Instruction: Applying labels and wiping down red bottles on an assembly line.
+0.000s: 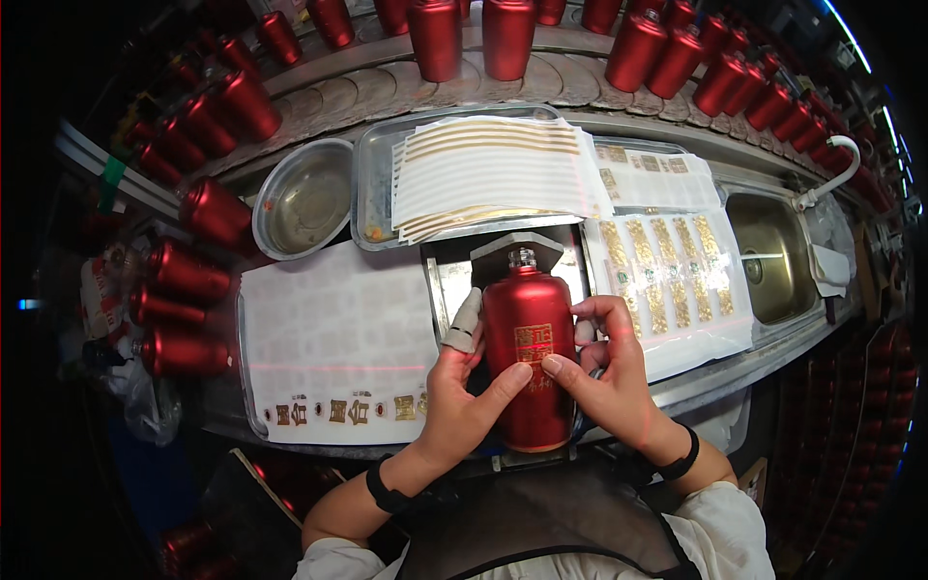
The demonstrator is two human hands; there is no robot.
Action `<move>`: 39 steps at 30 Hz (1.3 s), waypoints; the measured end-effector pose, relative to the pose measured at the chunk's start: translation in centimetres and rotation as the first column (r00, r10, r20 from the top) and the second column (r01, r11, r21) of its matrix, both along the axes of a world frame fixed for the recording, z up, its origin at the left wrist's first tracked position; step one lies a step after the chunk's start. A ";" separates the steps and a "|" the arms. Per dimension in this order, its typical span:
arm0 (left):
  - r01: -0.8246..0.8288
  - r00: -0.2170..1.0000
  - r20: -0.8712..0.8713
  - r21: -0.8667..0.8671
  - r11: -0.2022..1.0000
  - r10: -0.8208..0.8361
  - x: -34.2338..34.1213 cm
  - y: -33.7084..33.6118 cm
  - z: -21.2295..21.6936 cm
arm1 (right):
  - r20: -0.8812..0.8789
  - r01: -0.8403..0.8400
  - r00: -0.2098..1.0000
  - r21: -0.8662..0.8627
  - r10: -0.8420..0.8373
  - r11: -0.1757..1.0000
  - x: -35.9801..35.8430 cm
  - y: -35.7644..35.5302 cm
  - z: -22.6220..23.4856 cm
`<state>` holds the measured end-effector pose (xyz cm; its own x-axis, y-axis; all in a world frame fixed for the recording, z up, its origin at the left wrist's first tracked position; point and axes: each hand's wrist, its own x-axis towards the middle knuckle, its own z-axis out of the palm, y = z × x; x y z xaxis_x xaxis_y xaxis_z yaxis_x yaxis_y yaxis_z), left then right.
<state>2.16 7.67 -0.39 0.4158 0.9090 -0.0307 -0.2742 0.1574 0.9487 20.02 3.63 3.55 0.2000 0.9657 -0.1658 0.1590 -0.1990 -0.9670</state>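
Observation:
A glossy red bottle point(522, 425) stands in front of me, its clear ribbed neck bare at the top and its base toward me. My left hand point(462, 391) grips its left side, thumb pressed on the front; pale finger covers show on that hand. From the right, my right hand point(611, 372) holds the bottle too, its thumb close to the left one, also with pale covers on fingertips. Just above the thumbs, a gold square decal point(534, 340) sits on the bottle's front. Behind the neck is a grey angled rest point(503, 247).
To the left lies a decal sheet point(329, 309) with gold pieces along its near edge. Stacked striped sheets point(493, 174) fill a metal tray point(372, 184). A round basin point(304, 198), another gold decal sheet point(667, 280) and a sink point(781, 261) flank them. Red bottles point(435, 43) line the conveyor point(367, 92).

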 end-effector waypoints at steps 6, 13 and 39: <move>0.007 1.000 0.006 0.014 1.000 -0.008 0.0 0.1 0.3 | 0.018 -0.022 1.000 0.006 0.022 1.000 0.2 0.0 -0.3; -0.015 1.000 -0.011 -0.019 1.000 0.015 0.1 0.3 0.4 | -0.079 -0.028 0.997 -0.016 0.026 0.999 0.5 0.2 -0.4; -0.051 0.999 -0.004 -0.062 0.997 0.051 0.8 0.3 0.2 | -0.032 -0.030 0.999 0.030 0.031 0.999 0.0 0.7 -0.5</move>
